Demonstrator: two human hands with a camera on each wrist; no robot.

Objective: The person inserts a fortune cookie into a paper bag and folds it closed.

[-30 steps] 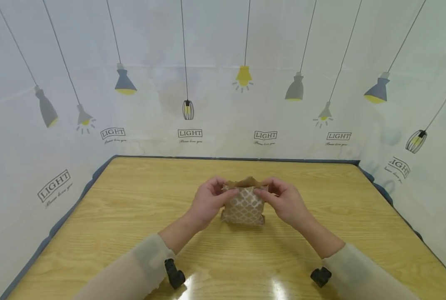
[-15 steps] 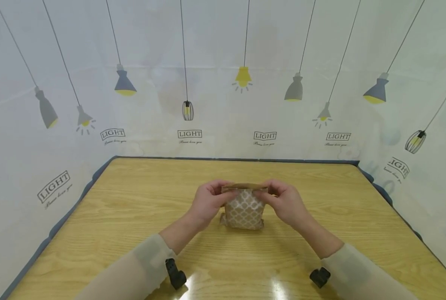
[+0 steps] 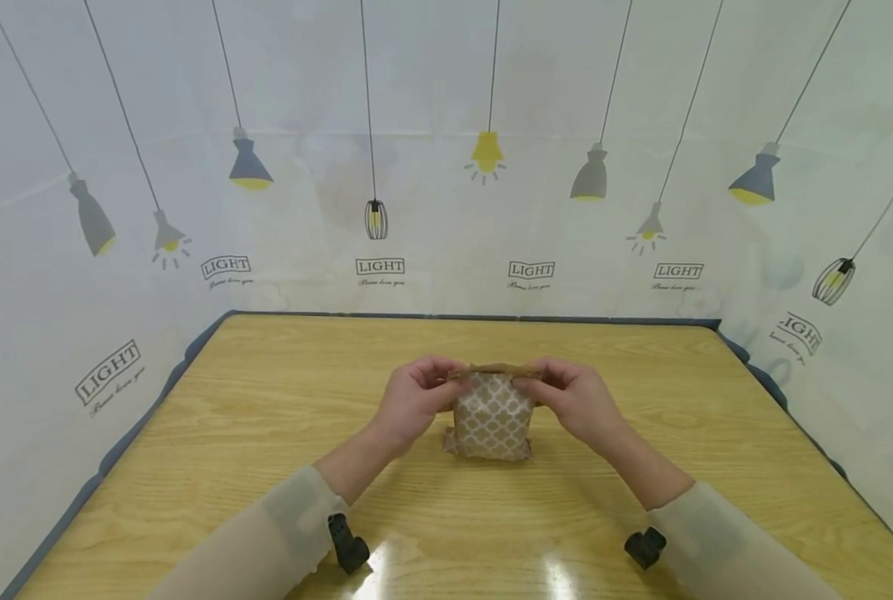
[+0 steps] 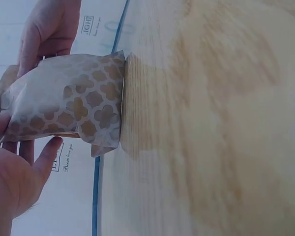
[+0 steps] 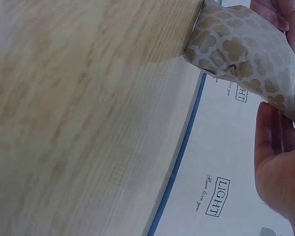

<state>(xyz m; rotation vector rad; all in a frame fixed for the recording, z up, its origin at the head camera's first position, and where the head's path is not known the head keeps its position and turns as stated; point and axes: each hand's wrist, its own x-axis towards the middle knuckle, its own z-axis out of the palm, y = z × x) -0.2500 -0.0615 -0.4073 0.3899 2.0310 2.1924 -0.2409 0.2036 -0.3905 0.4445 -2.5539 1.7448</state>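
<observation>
A brown paper bag [image 3: 493, 421] with a white lattice print stands upright on the wooden table in the head view. Its plain brown top edge is drawn nearly flat between both hands. My left hand [image 3: 414, 398] pinches the upper left corner, thumb on the near face and fingers behind. At the upper right corner my right hand [image 3: 583, 403] pinches in the same way. The left wrist view shows the bag [image 4: 83, 98] bulging, its bottom against the table. From the right wrist, the bag [image 5: 246, 51] looks creased near its base. Its contents are hidden.
The wooden table [image 3: 266, 450] has a blue edge strip [image 3: 341, 314] along its back. Behind it hangs a pale wall covering [image 3: 431, 208] printed with lamps and the word LIGHT. Small black devices [image 3: 645, 547] sit by both sleeves.
The bag's mouth, peaked and gaping a second ago, has flattened into a narrow band between the hands. The bag's face looks taller and smoother; the hands have shifted only slightly.
</observation>
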